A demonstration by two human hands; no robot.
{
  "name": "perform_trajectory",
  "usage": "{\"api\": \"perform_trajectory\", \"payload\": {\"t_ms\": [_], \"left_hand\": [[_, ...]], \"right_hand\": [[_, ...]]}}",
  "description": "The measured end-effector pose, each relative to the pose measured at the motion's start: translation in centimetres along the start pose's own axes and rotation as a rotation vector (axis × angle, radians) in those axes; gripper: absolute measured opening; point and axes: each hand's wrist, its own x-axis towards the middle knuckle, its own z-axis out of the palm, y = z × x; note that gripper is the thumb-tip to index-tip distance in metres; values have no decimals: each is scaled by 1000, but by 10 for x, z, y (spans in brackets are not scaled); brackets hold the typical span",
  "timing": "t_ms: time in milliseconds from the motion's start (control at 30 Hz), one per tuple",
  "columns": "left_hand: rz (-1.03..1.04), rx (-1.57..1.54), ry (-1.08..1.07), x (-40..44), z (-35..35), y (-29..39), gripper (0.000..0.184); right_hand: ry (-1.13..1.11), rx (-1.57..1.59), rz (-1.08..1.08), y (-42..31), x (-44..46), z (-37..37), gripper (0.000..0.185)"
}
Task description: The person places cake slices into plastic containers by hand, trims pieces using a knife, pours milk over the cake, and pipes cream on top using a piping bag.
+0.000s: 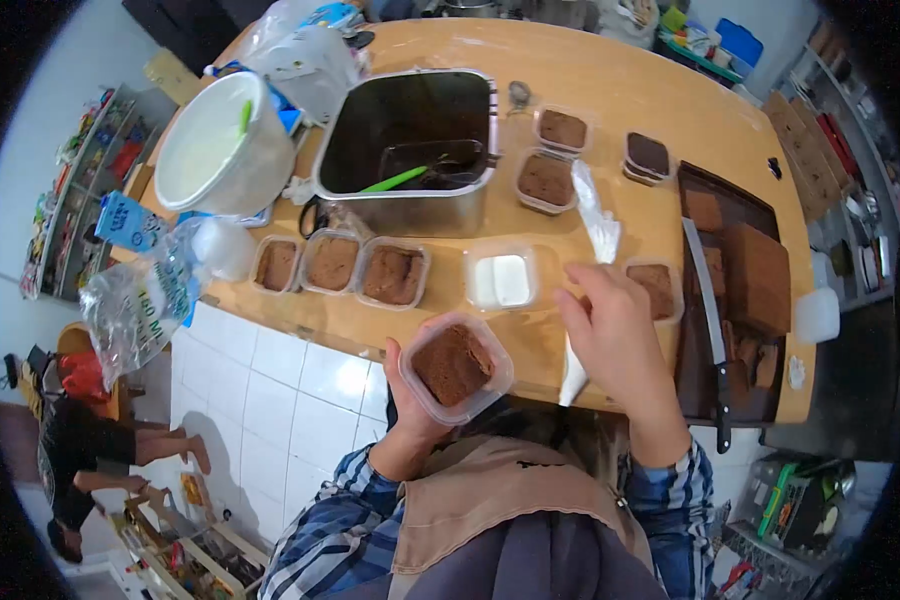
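Observation:
My left hand (408,428) grips a square clear plastic cup (501,362) with chocolate cake (450,368) inside, tilted toward me over the table's front edge. My right hand (622,335) is curled over the middle of a white piping bag (596,215); its palm hides the part it holds. The bag's twisted end lies farther up the table, and its filled tip points toward me. Between my hands, on the table, stands a cup with white cream (502,281). Another cup of cake (654,290) sits right beside my right hand, partly covered by it.
Several cake cups (330,260) line the left front; others (547,181) stand farther back. A large metal tin (405,210) and a white bucket (205,150) are behind. At right, a long knife (707,300) lies across a dark tray (690,370) with cake blocks (757,278). Another person (85,450) is at lower left.

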Motion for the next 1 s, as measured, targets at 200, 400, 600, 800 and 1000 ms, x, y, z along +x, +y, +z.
{"api": "perform_trajectory", "payload": {"t_ms": [200,400,600,800,1000], "left_hand": [[81,-251,-46,-2,-23,10,74],[43,-263,-7,1,-23,12,71],[-84,-436,-199,7,-30,3,70],[-287,-385,-227,14,-21,-10,72],[-396,-537,-299,15,6,-11,66]], "right_hand": [[-107,-159,86,18,40,46,30],[-77,-60,140,35,41,57,27],[136,155,202,2,23,13,22],[270,116,122,-30,-3,-12,22],[294,74,-52,-39,-23,-12,20]]}}
